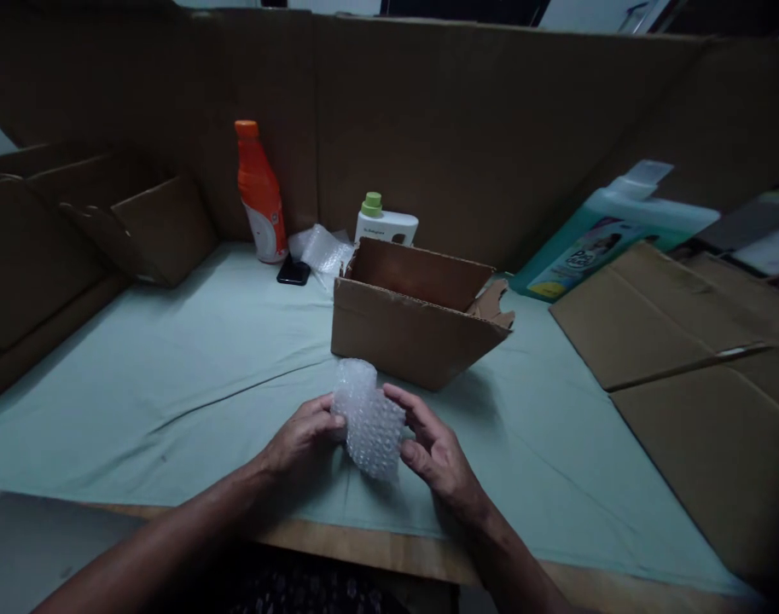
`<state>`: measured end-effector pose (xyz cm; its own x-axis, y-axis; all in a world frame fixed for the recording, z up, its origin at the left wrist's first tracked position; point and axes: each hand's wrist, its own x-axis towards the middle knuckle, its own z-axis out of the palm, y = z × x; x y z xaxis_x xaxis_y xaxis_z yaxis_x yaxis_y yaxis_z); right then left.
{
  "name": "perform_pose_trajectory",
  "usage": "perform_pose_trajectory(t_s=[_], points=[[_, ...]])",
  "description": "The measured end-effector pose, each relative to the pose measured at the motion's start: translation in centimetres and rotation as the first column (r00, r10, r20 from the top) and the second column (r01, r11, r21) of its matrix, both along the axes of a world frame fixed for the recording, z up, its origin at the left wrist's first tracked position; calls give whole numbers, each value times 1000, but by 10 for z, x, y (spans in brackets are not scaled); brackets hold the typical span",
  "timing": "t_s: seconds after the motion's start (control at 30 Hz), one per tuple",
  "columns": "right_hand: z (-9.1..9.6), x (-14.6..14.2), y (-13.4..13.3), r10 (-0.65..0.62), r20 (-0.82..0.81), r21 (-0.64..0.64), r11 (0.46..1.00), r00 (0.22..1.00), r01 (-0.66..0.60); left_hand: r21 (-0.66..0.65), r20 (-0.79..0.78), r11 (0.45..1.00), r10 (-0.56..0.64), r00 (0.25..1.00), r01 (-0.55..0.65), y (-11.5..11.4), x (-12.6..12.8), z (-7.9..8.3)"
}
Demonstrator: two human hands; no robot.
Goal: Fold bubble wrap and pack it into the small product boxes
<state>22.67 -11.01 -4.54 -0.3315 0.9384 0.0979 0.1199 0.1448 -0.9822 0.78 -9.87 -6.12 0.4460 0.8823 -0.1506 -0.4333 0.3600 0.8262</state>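
A roll of bubble wrap [369,426] is held low over the near middle of the table, its loose end hanging toward me. My left hand [307,428] grips its left side, thumb on the near face and fingers partly hidden behind. On the right, my right hand [437,456] has its thumb and fingers apart beside the loose flap, its fingertips close to the edge; whether they touch it is hard to see. Whatever may lie inside the wrap is hidden. Just beyond stands a small open cardboard box [402,328], with torn flaps at its right end.
An orange bottle [261,205], a black phone [293,271], more bubble wrap [323,250] and a white bottle with green cap [385,227] stand or lie at the back. A green-blue jug [600,239] leans right, behind flattened cardboard [671,315]. Cardboard boxes [165,226] stand left.
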Motion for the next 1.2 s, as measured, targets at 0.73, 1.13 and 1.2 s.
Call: perform_pose_trajectory(t_s=[0.73,1.13,1.2], points=[[7,-31,27,-272,490,714,670,828,-203,892,-397,452,791,465,-7,-22,-74,11],[-19,43,2,-293,626,531,839,722,-121,660,-700,545,695,161,517,12,-83,-15],[-28,57,-5,-290,631,494,865,719,-85,701,-693,612,705,149,367,10,-104,-14]])
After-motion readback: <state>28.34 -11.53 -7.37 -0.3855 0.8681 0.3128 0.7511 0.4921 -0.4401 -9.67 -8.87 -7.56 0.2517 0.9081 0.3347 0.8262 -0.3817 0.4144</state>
